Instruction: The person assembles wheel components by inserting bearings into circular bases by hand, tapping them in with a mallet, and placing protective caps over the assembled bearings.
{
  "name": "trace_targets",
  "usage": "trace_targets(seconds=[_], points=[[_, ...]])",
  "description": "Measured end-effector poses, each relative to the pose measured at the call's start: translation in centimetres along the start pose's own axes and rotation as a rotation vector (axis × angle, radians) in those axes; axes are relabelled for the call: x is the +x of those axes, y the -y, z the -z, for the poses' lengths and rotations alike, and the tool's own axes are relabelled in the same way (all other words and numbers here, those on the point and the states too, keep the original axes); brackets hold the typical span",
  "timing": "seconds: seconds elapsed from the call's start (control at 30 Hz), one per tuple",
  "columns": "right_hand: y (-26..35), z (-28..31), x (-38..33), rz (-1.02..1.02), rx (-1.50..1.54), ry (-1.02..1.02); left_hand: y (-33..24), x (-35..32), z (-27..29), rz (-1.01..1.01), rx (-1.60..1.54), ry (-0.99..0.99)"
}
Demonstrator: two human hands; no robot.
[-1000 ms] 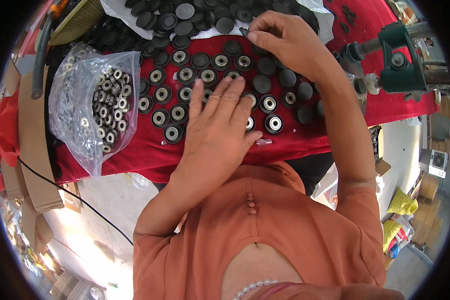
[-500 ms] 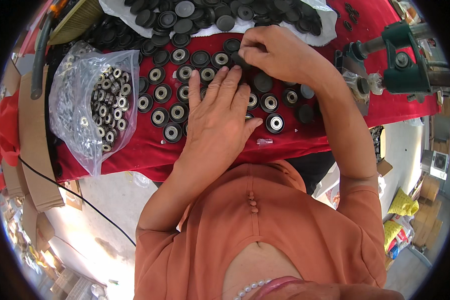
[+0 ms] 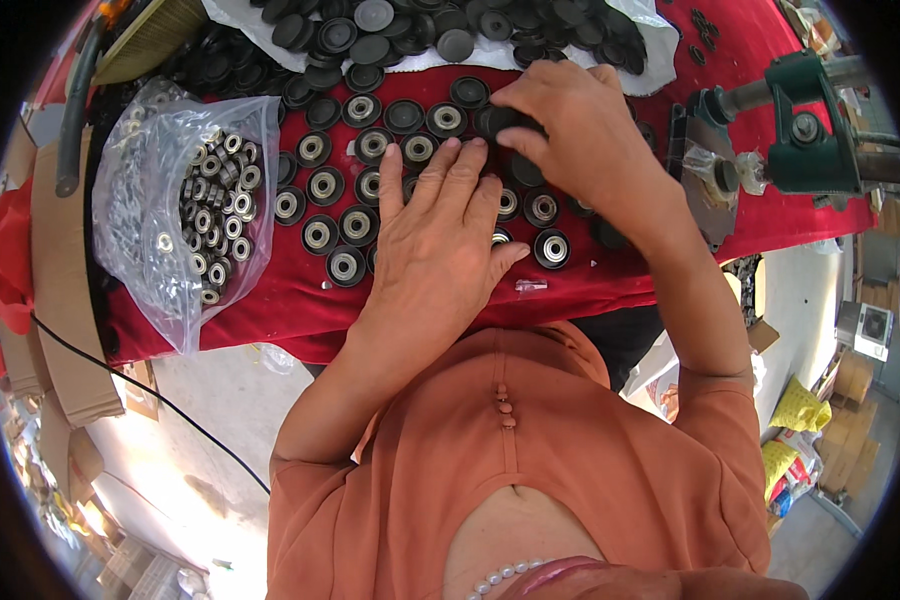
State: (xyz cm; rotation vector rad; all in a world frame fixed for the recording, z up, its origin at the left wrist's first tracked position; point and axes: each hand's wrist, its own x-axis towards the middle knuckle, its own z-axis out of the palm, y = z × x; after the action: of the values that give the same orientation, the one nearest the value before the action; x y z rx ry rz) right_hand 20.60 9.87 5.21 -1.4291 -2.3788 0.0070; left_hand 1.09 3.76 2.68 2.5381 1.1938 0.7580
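My left hand (image 3: 433, 220) lies flat, palm down, over several round black caps with steel bearings at their centres, its fingers stretched forward and slightly apart. It covers some of them. My right hand (image 3: 575, 125) reaches in from the right, thumb and forefinger on either side of a plain dark cap (image 3: 498, 121) among the others. Its remaining fingers are curled and partly hidden. A black cap with a bearing (image 3: 447, 120) sits just beyond my left fingertips. Another such cap (image 3: 551, 248) lies near my left thumb.
At left, a clear plastic bag (image 3: 240, 235) holds many loose bearings. A heap of black caps (image 3: 455, 45) rests on white sheeting (image 3: 658, 68) at the back. On the right stands a green metal press (image 3: 805, 125). The table wears a red cloth (image 3: 590, 290).
My right hand has shifted slightly right, its thumb now showing apart from the forefinger. The dark cap by its fingers has moved a little right. My left hand stays put.
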Motion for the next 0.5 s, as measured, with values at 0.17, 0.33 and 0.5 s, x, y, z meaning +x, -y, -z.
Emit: trace_targets(seconds=[0.17, 0.33, 0.5], points=[[0.7, -0.8, -0.2, 0.075, -0.126, -0.074, -0.1, 0.2, 0.1, -0.001, -0.011, 0.008], [1.5, -1.1, 0.0, 0.121, -0.220, -0.092, -0.1, 0.2, 0.3, 0.017, -0.014, 0.019], [1.7, -1.3, -0.1, 0.105, -0.226, -0.099, 0.2, 0.0, 0.9, 0.007, -0.001, 0.013]])
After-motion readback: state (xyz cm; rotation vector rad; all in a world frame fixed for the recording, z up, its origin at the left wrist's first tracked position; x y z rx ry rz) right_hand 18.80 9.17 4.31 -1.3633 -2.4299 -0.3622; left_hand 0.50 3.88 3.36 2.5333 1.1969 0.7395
